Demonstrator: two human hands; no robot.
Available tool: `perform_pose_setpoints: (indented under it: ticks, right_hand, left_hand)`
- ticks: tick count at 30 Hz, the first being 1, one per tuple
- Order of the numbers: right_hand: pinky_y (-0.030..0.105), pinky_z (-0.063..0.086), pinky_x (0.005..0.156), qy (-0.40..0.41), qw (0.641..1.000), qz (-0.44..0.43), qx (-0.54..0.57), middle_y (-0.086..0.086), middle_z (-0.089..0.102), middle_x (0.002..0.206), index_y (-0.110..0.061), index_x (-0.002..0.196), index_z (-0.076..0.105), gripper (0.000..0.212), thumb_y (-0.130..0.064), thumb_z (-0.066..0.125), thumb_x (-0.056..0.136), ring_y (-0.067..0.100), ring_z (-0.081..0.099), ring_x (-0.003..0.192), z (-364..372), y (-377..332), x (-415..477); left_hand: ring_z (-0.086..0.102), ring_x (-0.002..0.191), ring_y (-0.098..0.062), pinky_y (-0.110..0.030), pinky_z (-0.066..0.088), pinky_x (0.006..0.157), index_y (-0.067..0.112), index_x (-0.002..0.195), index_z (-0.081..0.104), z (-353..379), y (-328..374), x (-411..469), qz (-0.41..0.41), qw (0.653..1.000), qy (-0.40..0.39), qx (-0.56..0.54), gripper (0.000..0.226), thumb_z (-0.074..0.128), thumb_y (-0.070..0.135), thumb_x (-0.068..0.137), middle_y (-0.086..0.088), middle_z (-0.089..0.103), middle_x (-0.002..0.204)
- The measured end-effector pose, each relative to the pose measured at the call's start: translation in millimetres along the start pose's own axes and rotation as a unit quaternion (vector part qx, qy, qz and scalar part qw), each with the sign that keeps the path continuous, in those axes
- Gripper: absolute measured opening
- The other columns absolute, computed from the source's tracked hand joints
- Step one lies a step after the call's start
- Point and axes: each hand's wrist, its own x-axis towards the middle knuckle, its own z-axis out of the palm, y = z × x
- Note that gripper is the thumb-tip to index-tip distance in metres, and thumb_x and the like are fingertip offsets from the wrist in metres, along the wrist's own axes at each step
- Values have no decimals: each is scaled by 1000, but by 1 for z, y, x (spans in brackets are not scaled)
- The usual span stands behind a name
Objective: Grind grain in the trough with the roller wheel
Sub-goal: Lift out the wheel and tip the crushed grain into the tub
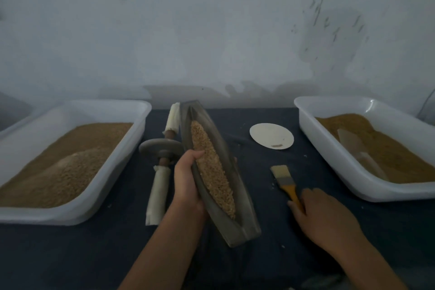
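Trough [227, 148] of grain [211, 169]: left hand [188, 182] grips rim; right hand [329, 219] over brush [283, 178] handle, grip unclear. Likely emptying; next, sweeping out.

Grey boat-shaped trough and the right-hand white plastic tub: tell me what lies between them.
Head view: a round white disc and a yellow-handled flat brush on the dark cloth, the right hand touching the brush's handle.

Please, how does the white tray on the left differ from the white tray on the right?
The left tray holds brown grain with a paler, coarser mound; the right tray holds darker, smoother-looking meal. A pale scoop lies in the right tray; none shows in the left tray. Both are white, rectangular and stand on the dark cloth.
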Motion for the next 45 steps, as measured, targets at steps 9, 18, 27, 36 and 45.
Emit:
perform_pose_setpoints:
  ticks: [9,18,27,36,45]
  right_hand:
    - [36,49,66,-13,962,86,259,-8,65,90,-32,102,54,30,-62,54,100,11,63,78,-5,9,7]
    - [39,54,65,24,885,27,464,-13,71,81,-51,111,67,14,-50,56,102,10,69,74,-30,-52,2]
    - [25,44,49,9,832,-192,521,-7,60,68,-53,112,68,20,-38,57,105,9,53,53,-90,-184,65]
    - [18,48,53,-10,831,-356,428,-10,64,71,-50,133,60,29,-35,49,111,4,58,57,-126,-297,99]
    - [37,48,63,21,831,-378,409,5,66,86,-31,127,59,20,-37,49,110,14,57,65,-159,-357,115]
  left_hand:
    - [73,104,-47,-61,61,82,2,133,64,9,117,-39,150,986,50,56,46,52,21,93,-28,72,121]
    - [65,99,-38,-56,57,89,5,120,62,-37,258,-38,301,945,102,77,36,49,21,91,-18,62,111]
    - [66,71,-24,-40,59,72,16,101,60,-99,332,0,358,903,200,128,21,57,27,83,-2,64,76]
    - [70,102,-22,-42,64,83,47,114,61,-117,351,15,466,791,301,257,45,64,35,71,0,68,110]
    - [70,97,-2,-27,62,79,61,118,54,-97,345,4,549,722,266,327,53,66,28,78,15,66,114]
